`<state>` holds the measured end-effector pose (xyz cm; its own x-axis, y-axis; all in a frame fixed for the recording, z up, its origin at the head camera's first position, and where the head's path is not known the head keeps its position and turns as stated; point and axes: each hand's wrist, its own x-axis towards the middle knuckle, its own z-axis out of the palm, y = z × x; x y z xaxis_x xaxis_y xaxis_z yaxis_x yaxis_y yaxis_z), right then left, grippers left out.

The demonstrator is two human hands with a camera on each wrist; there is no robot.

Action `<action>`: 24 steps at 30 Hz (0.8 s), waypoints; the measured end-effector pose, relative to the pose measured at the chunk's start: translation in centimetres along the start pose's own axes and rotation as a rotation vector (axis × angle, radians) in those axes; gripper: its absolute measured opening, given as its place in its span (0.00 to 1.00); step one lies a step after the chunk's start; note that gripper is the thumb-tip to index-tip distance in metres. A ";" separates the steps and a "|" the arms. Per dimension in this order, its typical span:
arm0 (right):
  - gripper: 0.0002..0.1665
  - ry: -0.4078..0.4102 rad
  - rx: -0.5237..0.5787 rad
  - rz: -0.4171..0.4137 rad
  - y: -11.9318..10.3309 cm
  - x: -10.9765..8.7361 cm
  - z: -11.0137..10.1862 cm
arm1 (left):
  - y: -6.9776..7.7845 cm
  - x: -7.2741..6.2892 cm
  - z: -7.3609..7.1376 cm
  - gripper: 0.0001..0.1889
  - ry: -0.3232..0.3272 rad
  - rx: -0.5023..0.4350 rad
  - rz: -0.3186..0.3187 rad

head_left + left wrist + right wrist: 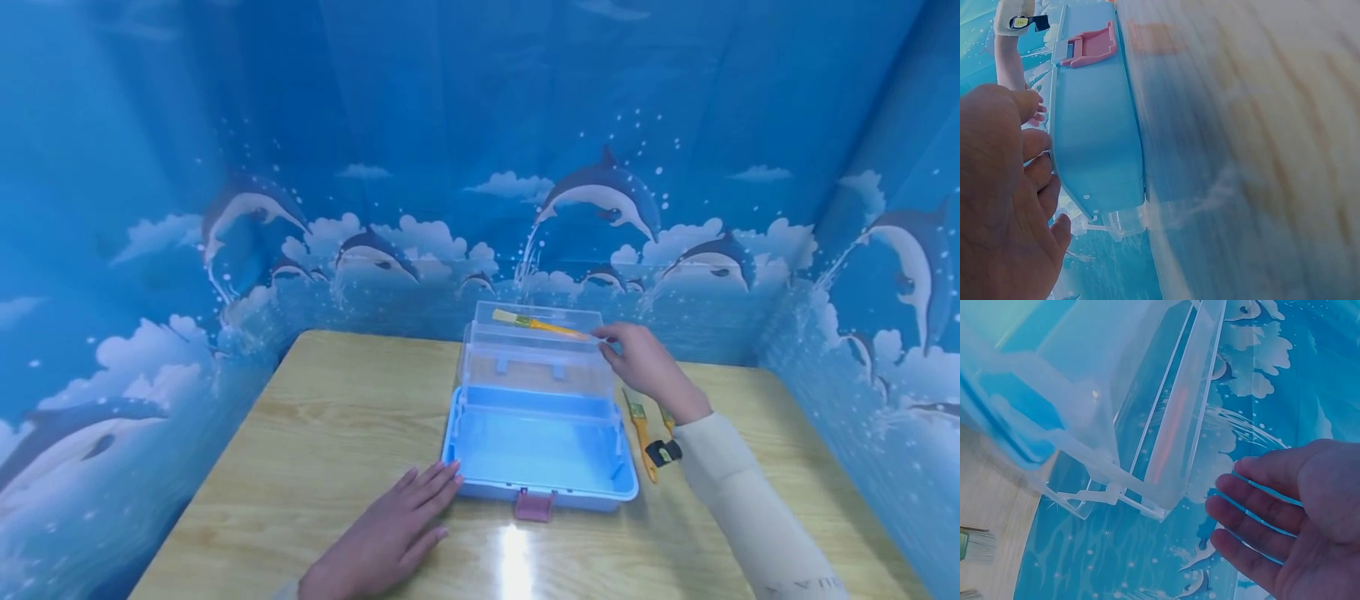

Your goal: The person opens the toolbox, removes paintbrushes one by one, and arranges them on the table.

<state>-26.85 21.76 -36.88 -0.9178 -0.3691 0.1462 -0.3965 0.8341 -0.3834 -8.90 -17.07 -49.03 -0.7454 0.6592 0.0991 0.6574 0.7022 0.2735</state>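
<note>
A blue plastic box point(540, 450) stands open on the table, its clear tiered trays point(536, 371) raised at the back. On the topmost tray lies a paintbrush point(546, 326) with a yellow handle and pale bristles. My right hand point(647, 364) is at the right end of that tray, close to the brush handle's tip. In the right wrist view its fingers point(1254, 519) are loosely spread beside the tray, with nothing held. My left hand point(397, 529) lies at the box's front left corner, fingers extended, fingertips right at the rim. A pink latch point(533, 506) hangs at the front.
Right of the box, a yellow-handled brush point(641, 433) lies on the wooden table point(337, 417), with another brush point(667, 417) partly hidden by the right sleeve. A dolphin-printed blue curtain point(450, 208) surrounds the table's back and sides.
</note>
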 end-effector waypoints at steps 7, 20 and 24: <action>0.19 -0.055 0.013 -0.016 0.1 1.9 -0.1 | -0.1 0.0 0.1 0.32 -0.003 0.003 0.003; 0.18 -0.155 0.019 -0.034 0.7 6.5 0.1 | -0.1 -0.1 -0.1 0.31 -0.006 0.001 0.002; 0.18 -0.200 0.025 -0.014 1.0 7.8 0.3 | -0.1 -0.1 0.1 0.31 0.005 0.019 0.012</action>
<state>-34.44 19.60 -36.39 -0.8891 -0.4566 -0.0317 -0.4061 0.8189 -0.4056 -8.88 -17.25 -49.14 -0.7382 0.6660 0.1072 0.6679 0.6995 0.2540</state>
